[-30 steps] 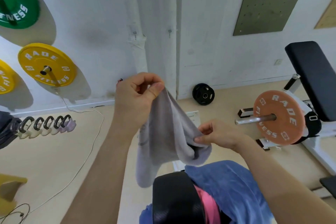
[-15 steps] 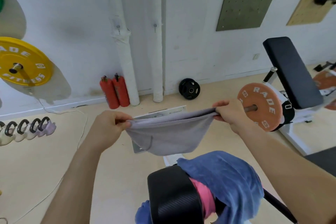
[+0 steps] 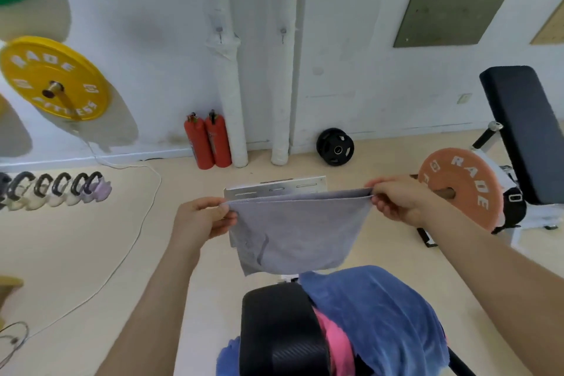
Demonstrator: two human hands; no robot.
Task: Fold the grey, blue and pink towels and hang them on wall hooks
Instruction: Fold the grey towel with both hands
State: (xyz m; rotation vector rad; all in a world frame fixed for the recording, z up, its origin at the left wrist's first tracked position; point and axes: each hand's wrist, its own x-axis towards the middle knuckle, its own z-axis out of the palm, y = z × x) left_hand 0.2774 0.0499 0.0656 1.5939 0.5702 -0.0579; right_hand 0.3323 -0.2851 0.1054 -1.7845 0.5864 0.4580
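Between hands: grey towel, left hand and right hand pinching top corners; orange plate right, marked "RADE".

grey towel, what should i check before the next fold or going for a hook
1. Left hand pinches the grey towel at its top left corner: ok.
2. Right hand pinches the top right corner: ok.
3. Top edge taut between the hands: ok.
4. Bottom edge level: not ok, the left corner hangs lowest.
5. Left hook and right hook on the wall bare: ok.
6. Blue towel and pink towel draped on the black pad, not in hand: ok.
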